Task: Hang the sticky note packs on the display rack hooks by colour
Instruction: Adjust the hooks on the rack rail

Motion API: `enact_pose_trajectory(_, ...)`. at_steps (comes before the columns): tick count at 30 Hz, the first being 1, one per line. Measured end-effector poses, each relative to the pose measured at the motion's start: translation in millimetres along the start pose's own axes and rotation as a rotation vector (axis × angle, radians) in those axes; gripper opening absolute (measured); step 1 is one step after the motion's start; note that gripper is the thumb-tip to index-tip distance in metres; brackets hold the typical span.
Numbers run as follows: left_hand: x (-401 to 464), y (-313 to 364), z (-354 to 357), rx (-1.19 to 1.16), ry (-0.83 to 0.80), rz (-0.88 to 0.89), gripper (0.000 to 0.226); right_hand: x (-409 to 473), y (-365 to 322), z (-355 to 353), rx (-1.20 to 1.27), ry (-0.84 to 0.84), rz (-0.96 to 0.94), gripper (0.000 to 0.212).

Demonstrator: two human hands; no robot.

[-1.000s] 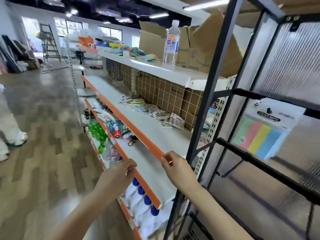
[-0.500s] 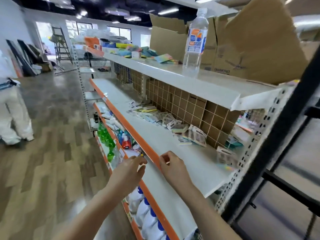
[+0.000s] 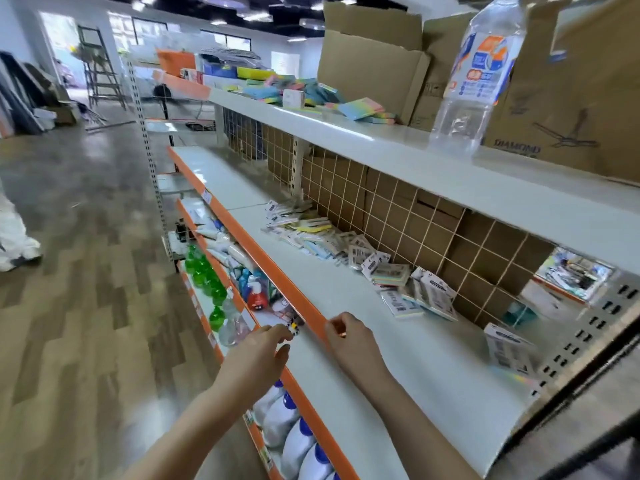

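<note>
- Orange trim ran along the front edge of the middle shelf (image 3: pixel 398 341), and my right hand (image 3: pixel 353 344) rested there with its fingers curled over the edge, holding nothing else.
- My left hand (image 3: pixel 258 355) reached just beside it, fingers loosely bent and empty, in front of the lower shelf.
- The sticky note packs (image 3: pixel 394 275) lay loose along the back of that middle shelf, against the wire grid (image 3: pixel 415 216); one more pack (image 3: pixel 507 348) leaned near the shelf's right end, apart from both hands.
- Loose pastel note pads (image 3: pixel 363 110) were piled on the top shelf.
- Cardboard boxes (image 3: pixel 571 98) stood up there too; the nearest one read "DIAMOND".
- A clear water bottle (image 3: pixel 476 77) stood before it; its label was too blurred to read.
- Lower shelves held green bottles (image 3: pixel 202 271) and white bottles (image 3: pixel 294 441) with blue caps.
</note>
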State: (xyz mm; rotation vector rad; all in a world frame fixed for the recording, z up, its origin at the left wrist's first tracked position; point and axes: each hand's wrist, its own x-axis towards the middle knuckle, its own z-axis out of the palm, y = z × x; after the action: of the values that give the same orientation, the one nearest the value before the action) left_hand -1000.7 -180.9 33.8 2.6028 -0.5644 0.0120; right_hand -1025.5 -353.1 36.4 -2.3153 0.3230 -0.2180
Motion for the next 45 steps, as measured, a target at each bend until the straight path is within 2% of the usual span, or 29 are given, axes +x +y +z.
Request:
enact_pose_trajectory(8, 74.5, -67.3, -39.5, -0.001, -0.08, 0.08, 0.03, 67.7, -29.1, 33.7, -0.081, 0.048, 0.057, 0.012)
enact_pose_trajectory(19, 146.1, -139.9, -57.2, -0.09, -0.078, 0.099, 0.024, 149.1, -65.6, 96.4, -0.136, -0.032, 0.01, 0.022)
enact_pose_trajectory(25, 206.0, -142.4, -46.7, -0.103, -0.059, 0.1, 0.028, 212.8, -51.5, 100.9, -0.041, 0.037, -0.144, 0.016)
enact_pose_trajectory(30, 263.2, -144.4, -42.1, -0.136, -0.037, 0.059, 0.03, 274.9, -41.4, 96.0, -0.083, 0.081, -0.154, 0.017)
enact_pose_trajectory(40, 357.4, -148.4, -23.8, -0.217, 0.049, 0.116, 0.031, 362.6, -38.7, 96.9, -0.335, 0.14, -0.14, 0.026)
enact_pose_trajectory(45, 410.8, -155.4, -10.3, -0.241, -0.03, 0.184, 0.035, 392.3, -44.4, 98.9, -0.526, 0.191, -0.089, 0.03)
